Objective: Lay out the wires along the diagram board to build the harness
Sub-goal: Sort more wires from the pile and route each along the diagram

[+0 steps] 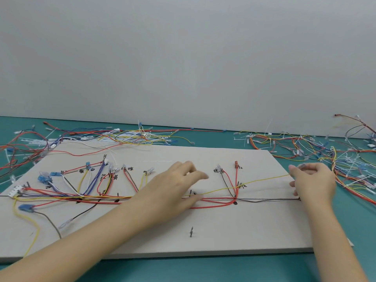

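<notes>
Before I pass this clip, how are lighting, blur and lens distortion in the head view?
Head view: lighting is soft and even, with faint shadows under the hands and no glare on the diagram board. The left hand and the right hand, which pinches the yellow wire, look slightly smeared. Board labels are soft. The table edge bows at the frame sides, typical of a wide angle.

You're at a wire-harness assembly workshop: a teal desk [203,269], pegged diagram board [223,237], loose terminal-tipped wires [295,143] and cable ties [130,137].

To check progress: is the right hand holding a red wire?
No, the right hand pinches the end of a yellow wire stretched over the board.
</notes>
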### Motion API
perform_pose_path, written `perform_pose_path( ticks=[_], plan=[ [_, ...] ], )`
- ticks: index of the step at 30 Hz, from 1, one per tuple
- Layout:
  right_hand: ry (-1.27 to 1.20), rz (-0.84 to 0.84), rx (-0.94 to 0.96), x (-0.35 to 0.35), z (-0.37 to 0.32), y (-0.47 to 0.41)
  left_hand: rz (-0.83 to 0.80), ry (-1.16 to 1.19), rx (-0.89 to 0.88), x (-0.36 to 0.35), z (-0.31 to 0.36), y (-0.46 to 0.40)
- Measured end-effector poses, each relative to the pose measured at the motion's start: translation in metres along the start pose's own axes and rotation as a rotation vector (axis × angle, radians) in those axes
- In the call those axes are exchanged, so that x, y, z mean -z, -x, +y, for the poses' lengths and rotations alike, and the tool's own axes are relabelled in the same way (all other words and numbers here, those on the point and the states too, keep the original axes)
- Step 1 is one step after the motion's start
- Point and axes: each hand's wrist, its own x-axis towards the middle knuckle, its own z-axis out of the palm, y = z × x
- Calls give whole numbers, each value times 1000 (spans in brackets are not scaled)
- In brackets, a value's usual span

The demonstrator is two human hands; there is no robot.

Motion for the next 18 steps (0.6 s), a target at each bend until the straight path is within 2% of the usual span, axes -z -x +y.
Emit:
perform_pose_path(
  ticks=[3,10,18],
  plan=[
    [-16,4,17,1,0,1,10,-68,-75,-7,13,-22],
    [-47,-21,22,-1,0,6,-145,-87,-70,-37,52,-70],
    [-32,4,39,-4,-3,8,-45,368,54,-44,61,-81]
  ],
)
